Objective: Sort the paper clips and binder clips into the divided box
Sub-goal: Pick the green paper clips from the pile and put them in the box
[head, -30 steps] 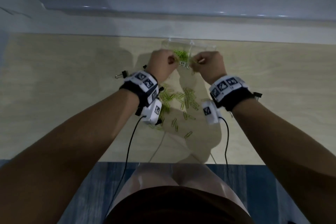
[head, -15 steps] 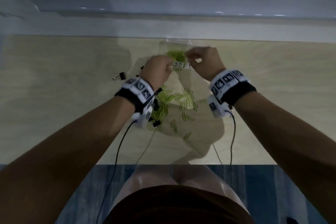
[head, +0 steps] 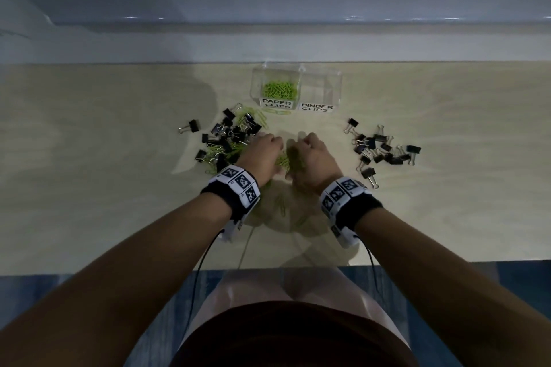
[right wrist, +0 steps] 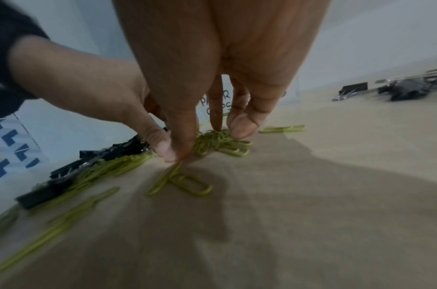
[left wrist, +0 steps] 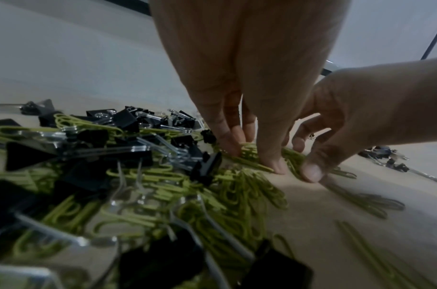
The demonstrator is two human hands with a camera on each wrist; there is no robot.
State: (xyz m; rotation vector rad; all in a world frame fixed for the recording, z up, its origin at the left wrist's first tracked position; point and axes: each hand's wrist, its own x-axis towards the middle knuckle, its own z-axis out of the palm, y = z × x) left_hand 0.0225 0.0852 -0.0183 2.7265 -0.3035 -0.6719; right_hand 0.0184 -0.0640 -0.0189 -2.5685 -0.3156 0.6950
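The clear divided box [head: 335, 85] stands at the table's far side. Its left section, labelled PAPER CLIPS, holds green paper clips [head: 279, 89]; the section labelled BINDER CLIPS shows none. Both hands are down side by side on a clump of loose green paper clips [head: 289, 159] in the table's middle. My left hand [head: 269, 155] [left wrist: 252, 156] pinches clips between curled fingers and thumb. My right hand [head: 301, 155] [right wrist: 209, 136] curls round the same clump [right wrist: 219, 140], its thumb against the left thumb. A mixed heap of black binder clips [head: 229, 135] and green clips lies just left.
A second group of black binder clips [head: 384, 149] lies to the right of my hands. Single green clips [right wrist: 190, 183] are scattered on the wood toward the near table edge [head: 119, 270]. A wall runs behind the box.
Both hands have come back from above the box's paper clip section, toward me, and dropped onto the loose green clips on the table.
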